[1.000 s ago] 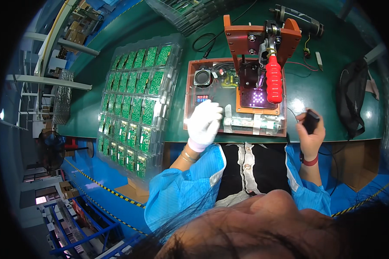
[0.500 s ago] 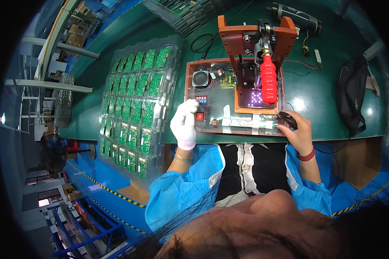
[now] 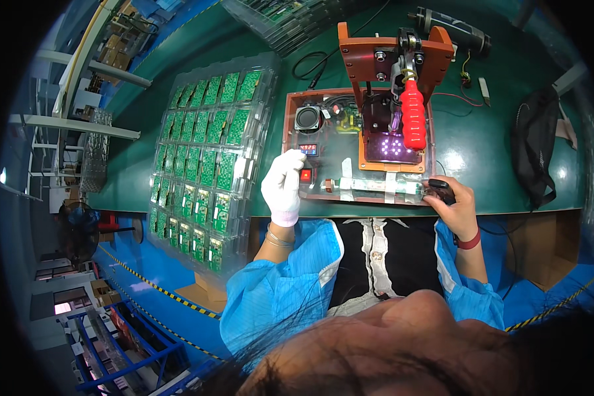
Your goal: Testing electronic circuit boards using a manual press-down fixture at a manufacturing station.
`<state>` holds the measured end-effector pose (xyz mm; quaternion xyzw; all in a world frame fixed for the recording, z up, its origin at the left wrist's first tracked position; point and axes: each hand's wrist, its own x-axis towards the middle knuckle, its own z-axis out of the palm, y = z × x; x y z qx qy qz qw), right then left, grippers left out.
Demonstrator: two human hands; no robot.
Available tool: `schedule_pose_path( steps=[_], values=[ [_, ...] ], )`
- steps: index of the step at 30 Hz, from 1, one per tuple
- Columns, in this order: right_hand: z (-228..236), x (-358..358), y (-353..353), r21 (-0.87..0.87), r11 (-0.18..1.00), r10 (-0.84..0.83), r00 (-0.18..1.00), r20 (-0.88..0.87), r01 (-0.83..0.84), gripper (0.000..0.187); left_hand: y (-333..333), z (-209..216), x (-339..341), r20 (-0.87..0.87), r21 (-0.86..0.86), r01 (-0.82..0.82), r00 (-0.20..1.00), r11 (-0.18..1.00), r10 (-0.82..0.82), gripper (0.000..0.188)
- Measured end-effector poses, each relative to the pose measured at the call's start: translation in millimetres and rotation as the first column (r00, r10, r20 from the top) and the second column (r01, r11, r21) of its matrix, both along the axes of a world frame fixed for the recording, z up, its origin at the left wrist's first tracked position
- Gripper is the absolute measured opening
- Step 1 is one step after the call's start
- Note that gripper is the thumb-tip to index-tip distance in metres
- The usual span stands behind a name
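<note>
My left hand [image 3: 284, 187], in a white glove, has its fingers curled together at the left edge of the clear-topped test fixture [image 3: 336, 146]. It is beside the lit red switch [image 3: 305, 175] and below the small digital meter [image 3: 307, 150]. Anything between those fingertips is hidden. At the fixture's right front corner, my bare right hand [image 3: 457, 208] is closed on a small black device [image 3: 442, 191] whose kind I cannot make out. A red-handled toggle clamp [image 3: 412, 119] stands over the fixture, and pink-white lights [image 3: 393, 146] glow beneath it. Along the front, a taped clear tube [image 3: 369, 185] lies on the lid.
Left of the fixture, a clear plastic tray [image 3: 261, 125] holds rows of green circuit boards [image 3: 208, 168]. More stacked trays [image 3: 284, 23] stand behind. A black bag [image 3: 534, 145] lies at the right, a dark cylinder [image 3: 452, 30] at the back right. Cables cross the green table [image 3: 472, 148].
The black device in my right hand has tilted and dropped slightly. The meter's reading differs. My left hand stays at the fixture's left edge, and the whole view has shifted a little.
</note>
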<state>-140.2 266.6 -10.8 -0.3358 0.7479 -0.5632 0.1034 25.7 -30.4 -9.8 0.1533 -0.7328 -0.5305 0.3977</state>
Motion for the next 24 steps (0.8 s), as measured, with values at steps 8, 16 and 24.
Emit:
schedule_pose_path(
  steps=[8,16,24],
  values=[
    [8.8,-2.9,12.8,0.092,0.984,0.161,0.984,-0.074,-0.154,0.038,-0.2,3.1,2.2,0.012,-0.004,-0.020,1.000,1.000,0.020,0.017],
    [3.8,-5.0,4.3,-0.073,0.996,-0.045,0.993,0.109,0.053,0.038,-9.0,8.9,9.8,0.308,-0.308,-0.089,0.933,0.947,0.188,0.035],
    [26.5,-35.9,-8.7,-0.371,0.875,-0.220,0.939,0.266,0.310,0.036,-23.2,9.1,15.0,0.437,-0.377,0.168,0.899,0.911,0.015,0.050]
  ],
)
